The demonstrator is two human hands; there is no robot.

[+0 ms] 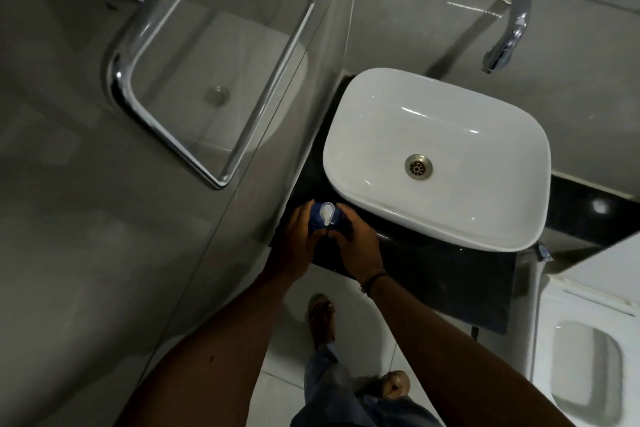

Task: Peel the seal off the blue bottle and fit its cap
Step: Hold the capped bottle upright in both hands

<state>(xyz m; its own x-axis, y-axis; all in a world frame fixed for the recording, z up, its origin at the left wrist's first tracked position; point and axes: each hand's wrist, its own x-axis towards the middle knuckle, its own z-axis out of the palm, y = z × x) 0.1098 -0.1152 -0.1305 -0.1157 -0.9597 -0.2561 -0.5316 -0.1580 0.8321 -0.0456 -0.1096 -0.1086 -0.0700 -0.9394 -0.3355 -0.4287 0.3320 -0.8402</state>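
A blue bottle (317, 217) stands on the black counter (433, 274) at its left corner, just in front of the basin. A white, shiny piece (326, 214) sits on its top; I cannot tell whether it is the seal or the cap. My left hand (294, 243) wraps the bottle from the left. My right hand (353, 239) grips it from the right, with fingertips near the white piece. Most of the bottle's body is hidden by both hands.
A white basin (360, 156) with a metal drain rests on the counter behind the bottle. A chrome tap (509, 28) juts from the tiled wall. A glass partition with a chrome handle (145, 55) stands to the left. A white toilet (588, 340) is at right.
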